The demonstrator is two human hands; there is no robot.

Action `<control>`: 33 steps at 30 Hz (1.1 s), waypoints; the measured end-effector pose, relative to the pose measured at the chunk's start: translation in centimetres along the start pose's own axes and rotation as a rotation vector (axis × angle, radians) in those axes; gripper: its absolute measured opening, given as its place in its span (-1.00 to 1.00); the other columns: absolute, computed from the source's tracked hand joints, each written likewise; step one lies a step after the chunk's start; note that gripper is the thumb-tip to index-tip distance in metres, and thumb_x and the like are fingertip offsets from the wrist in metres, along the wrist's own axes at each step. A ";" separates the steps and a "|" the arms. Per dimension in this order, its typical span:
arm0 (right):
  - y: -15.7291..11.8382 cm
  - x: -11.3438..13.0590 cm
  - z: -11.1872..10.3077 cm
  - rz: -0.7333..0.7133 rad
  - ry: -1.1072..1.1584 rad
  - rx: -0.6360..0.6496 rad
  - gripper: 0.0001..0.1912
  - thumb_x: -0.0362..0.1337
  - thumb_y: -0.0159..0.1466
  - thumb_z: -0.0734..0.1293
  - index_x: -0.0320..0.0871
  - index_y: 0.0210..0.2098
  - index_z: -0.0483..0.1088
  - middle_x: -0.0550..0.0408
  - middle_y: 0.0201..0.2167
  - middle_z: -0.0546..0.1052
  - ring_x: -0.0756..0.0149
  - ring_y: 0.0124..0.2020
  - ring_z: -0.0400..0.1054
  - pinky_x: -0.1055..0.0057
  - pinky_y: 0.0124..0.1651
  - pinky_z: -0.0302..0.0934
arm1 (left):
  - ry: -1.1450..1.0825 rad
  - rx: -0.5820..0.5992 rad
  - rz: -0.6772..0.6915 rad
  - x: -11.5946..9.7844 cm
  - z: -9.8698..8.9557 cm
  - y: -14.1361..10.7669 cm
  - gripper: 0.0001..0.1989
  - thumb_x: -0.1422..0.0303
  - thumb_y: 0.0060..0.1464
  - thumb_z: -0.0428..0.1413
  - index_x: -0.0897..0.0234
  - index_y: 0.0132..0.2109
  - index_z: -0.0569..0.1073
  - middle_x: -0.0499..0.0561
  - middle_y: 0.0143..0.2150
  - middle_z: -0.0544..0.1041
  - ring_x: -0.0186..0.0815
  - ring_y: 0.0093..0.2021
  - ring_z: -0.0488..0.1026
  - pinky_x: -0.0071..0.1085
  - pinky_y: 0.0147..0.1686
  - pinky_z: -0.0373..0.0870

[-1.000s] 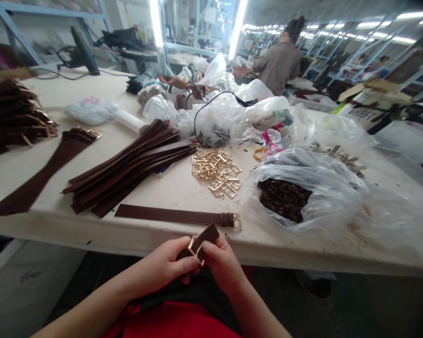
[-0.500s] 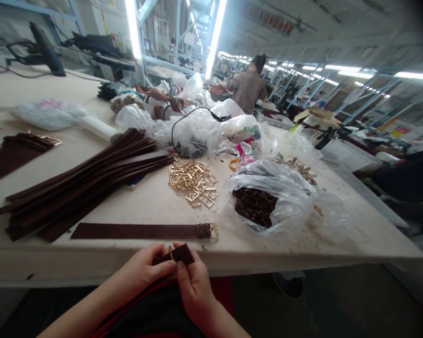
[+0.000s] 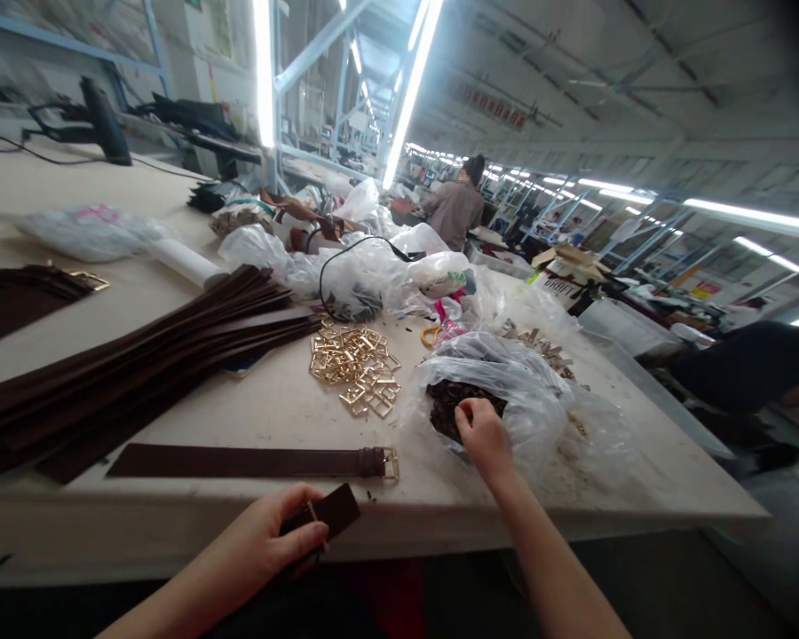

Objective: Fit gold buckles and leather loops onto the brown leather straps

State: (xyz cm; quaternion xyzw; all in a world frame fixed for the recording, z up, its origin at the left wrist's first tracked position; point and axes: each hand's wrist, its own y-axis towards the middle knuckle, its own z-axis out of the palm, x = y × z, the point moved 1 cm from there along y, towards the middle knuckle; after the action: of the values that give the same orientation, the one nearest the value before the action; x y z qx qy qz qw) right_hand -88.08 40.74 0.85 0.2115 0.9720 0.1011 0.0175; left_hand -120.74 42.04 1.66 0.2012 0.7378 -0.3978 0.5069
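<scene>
Near the table's front edge, my left hand [image 3: 286, 532] is closed on a dark brown strap [image 3: 338, 512] with a gold buckle on it. My right hand [image 3: 483, 430] reaches into a clear plastic bag [image 3: 533, 417] of small dark brown loops [image 3: 445, 410]; its fingers are pressed together, and what they hold is too small to make out. A finished-looking brown belt [image 3: 246, 461] with a gold buckle [image 3: 390, 464] lies flat beyond my left hand. Behind it is a pile of gold buckles [image 3: 352, 359].
Many brown straps [image 3: 153, 355] lie stacked at the left. Plastic bags [image 3: 366, 275], a black cord and a yellow-handled tool [image 3: 430, 336] sit further back. A person [image 3: 458, 209] stands beyond the table; another person in dark clothes [image 3: 746, 368] is at the right.
My right hand has let go of the strap and moved right and forward to the bag of loops. The strap stays in my left hand. The view has shifted slightly.
</scene>
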 end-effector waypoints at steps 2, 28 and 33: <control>1.8 -1.1 0.8 0.040 -0.088 0.020 -0.79 -0.25 0.21 0.18 -0.24 -0.27 0.37 -0.09 -0.27 0.42 0.21 -0.30 0.38 0.38 -0.29 0.19 | -0.039 0.031 -0.025 0.2 0.3 -0.2 -0.67 0.14 -0.01 0.01 0.30 -0.19 0.34 -0.07 -0.39 0.47 -0.31 -0.42 0.39 -0.47 -0.42 0.28; -7.7 11.9 -1.6 0.076 1.598 0.741 -0.70 -0.02 0.12 0.28 -0.16 -0.42 0.31 0.19 -0.51 0.34 0.46 -0.50 0.18 0.47 -0.36 0.10 | 0.135 -0.364 0.131 -1.9 -1.0 -0.5 -0.72 0.19 0.03 0.04 0.24 -0.15 0.37 -0.06 -0.26 0.49 -0.30 -0.26 0.39 -0.46 -0.25 0.25; -8.7 13.0 -1.2 0.100 1.671 0.782 -0.69 -0.02 0.10 0.31 -0.17 -0.41 0.33 0.17 -0.49 0.37 0.44 -0.46 0.21 0.45 -0.32 0.12 | 0.195 -0.364 0.067 -1.3 -1.0 -1.1 -0.75 0.22 0.04 0.03 0.25 -0.15 0.36 -0.08 -0.32 0.49 -0.33 -0.32 0.39 -0.48 -0.33 0.24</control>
State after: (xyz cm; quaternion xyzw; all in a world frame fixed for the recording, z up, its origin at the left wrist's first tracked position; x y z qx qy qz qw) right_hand -103.56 38.12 0.39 0.1024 0.6236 -0.1138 -0.7666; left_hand -121.57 42.32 3.38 0.1682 0.8361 -0.2193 0.4738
